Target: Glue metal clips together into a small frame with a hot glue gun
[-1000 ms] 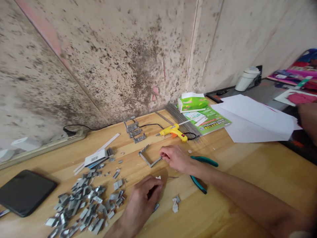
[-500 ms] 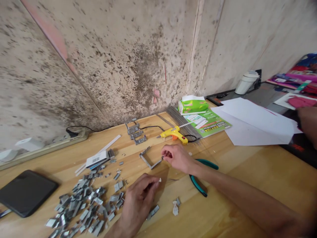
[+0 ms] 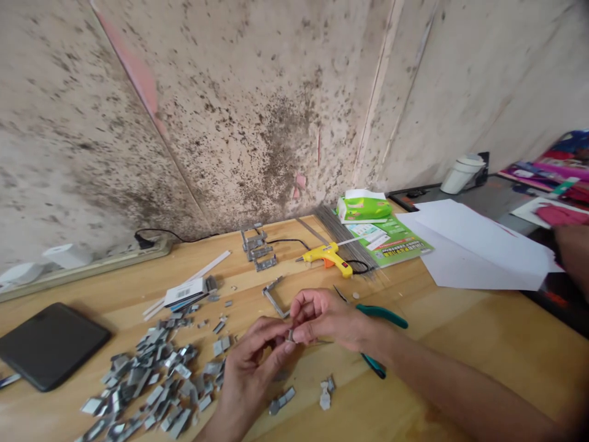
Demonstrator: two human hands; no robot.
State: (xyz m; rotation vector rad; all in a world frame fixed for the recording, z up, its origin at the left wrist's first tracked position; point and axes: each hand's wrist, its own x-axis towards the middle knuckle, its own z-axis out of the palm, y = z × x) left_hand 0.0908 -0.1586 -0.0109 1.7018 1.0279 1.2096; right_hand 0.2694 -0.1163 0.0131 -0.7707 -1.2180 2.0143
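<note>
My left hand (image 3: 257, 362) and my right hand (image 3: 324, 319) meet above the wooden table (image 3: 460, 344), fingertips pinched together on a small grey metal piece (image 3: 290, 335). Just behind them lies a bent grey metal frame (image 3: 275, 296), touched by neither hand. A heap of small grey staple blocks (image 3: 151, 380) spreads to the left of my left hand. Two more bits (image 3: 281, 399) lie below my hands. Green-handled pliers (image 3: 380, 328) lie under my right wrist, partly hidden.
A yellow glue gun (image 3: 330, 255) with a black cord, thin metal rods (image 3: 338, 230), a green tissue pack (image 3: 363, 207) and leaflet sit behind. White paper sheets (image 3: 473, 242) lie right. A black tablet (image 3: 48, 344) and power strip (image 3: 92, 264) are left. Another person's hand (image 3: 573, 248) is at the right edge.
My right hand left the metal frame and came toward me. My left hand rose off the table. The two now pinch a small metal piece together.
</note>
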